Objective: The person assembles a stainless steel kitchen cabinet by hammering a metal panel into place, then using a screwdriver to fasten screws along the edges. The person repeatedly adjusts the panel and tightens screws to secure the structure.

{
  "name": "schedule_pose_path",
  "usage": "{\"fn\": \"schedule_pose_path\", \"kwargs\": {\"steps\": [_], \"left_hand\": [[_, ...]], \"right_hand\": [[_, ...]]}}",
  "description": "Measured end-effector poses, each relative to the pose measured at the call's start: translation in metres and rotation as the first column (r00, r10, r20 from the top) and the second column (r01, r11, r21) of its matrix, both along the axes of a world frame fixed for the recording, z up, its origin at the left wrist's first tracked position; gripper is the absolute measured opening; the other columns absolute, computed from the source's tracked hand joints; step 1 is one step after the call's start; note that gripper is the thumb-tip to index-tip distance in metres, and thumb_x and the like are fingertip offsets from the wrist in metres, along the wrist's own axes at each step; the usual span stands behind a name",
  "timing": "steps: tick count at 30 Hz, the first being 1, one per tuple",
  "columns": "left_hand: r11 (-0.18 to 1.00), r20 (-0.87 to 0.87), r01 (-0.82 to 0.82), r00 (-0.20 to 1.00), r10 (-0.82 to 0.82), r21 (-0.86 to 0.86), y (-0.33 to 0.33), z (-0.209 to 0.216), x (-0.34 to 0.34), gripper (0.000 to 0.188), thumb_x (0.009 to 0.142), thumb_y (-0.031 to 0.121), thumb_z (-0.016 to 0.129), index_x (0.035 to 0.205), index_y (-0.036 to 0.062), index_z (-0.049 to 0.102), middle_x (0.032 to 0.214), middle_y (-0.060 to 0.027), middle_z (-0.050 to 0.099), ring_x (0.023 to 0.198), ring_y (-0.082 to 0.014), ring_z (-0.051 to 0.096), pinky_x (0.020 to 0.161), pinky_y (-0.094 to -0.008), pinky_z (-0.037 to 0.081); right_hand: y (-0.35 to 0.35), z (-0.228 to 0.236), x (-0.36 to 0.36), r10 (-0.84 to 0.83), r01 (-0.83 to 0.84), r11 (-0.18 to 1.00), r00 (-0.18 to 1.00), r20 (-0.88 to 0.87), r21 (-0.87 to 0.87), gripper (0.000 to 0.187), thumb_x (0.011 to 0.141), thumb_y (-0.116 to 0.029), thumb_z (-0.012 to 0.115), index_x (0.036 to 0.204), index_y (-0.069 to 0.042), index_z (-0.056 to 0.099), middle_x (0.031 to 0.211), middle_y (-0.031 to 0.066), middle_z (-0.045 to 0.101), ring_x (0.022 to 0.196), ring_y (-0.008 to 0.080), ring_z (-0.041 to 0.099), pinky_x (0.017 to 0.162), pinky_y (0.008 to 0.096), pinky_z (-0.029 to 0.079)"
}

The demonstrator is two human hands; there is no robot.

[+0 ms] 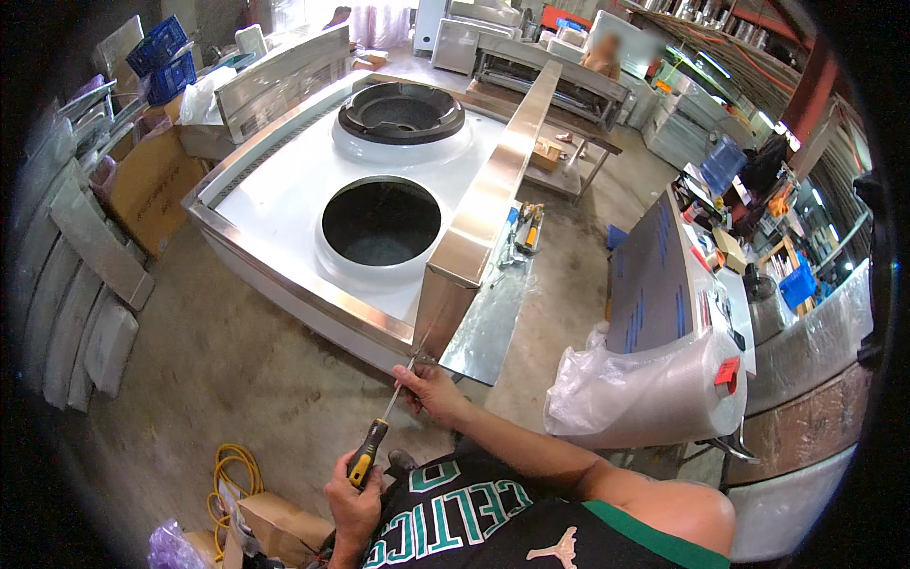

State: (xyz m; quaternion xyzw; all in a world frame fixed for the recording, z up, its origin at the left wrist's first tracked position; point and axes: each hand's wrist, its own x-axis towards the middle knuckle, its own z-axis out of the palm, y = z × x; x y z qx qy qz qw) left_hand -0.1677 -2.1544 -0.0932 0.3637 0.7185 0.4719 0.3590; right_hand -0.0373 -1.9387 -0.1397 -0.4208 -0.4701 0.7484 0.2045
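Observation:
My left hand [354, 495] is wrapped round the black and yellow handle of a screwdriver [368, 455]. Its long metal shaft slants up to the front right corner of a stainless steel wok range [355, 322]. By that corner, my right hand [428, 394] pinches the shaft near the tip, under the end of the upright steel back panel [455, 275]. The tip and any screw there are too small to make out. On the range's white top are a round open burner hole [382, 220] and, farther back, a black cast burner ring [402, 112].
Tools [531, 232] lie on a sheet-metal shelf behind the panel. To the right stand a bubble-wrap roll [654, 394] and a cluttered workbench [706, 275]. Wrapped panels [81, 284] lean at left. Cardboard boxes [280, 526] and a yellow cord [232, 474] lie lower left. A person [603, 59] is far back.

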Motion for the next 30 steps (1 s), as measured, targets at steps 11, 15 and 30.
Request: {"fn": "schedule_pose_path", "kwargs": {"steps": [11,15,30], "left_hand": [[0.978,-0.308,0.086,0.951,-0.024,0.189,-0.004,-0.002,-0.007,0.046,0.097,0.036,0.067,0.12,-0.0039,0.061,0.106,-0.0194,0.066,0.094,-0.0253,0.066,0.07,-0.0367,0.054],[0.972,-0.487,0.157,0.872,-0.052,0.176,-0.005,0.0,-0.007,0.044,0.092,0.019,0.075,0.128,-0.0024,0.06,0.089,-0.0151,0.066,0.08,-0.0269,0.068,0.072,-0.0368,0.056],[0.989,0.025,0.149,0.989,-0.148,-0.004,0.007,-0.01,-0.002,0.038,0.106,0.031,0.056,0.131,0.0017,0.054,0.09,-0.008,0.07,0.066,-0.0114,0.065,0.055,-0.0225,0.048]], "right_hand": [[-0.001,-0.005,0.006,0.002,-0.003,1.0,0.996,-0.088,-0.012,0.038,0.104,-0.038,0.06,0.093,-0.003,0.067,0.075,0.0021,0.062,0.063,0.0112,0.057,0.056,0.026,0.048],[-0.003,-0.005,0.0,-0.034,0.034,0.999,0.999,0.012,0.038,0.043,0.103,-0.045,0.06,0.092,-0.004,0.068,0.075,0.0018,0.061,0.065,0.0108,0.059,0.055,0.0258,0.049],[-0.005,-0.004,-0.002,0.067,-0.078,0.987,0.995,0.075,0.142,0.044,0.107,-0.041,0.053,0.098,0.001,0.065,0.089,0.0112,0.069,0.062,0.0154,0.063,0.056,0.0306,0.054]]}}
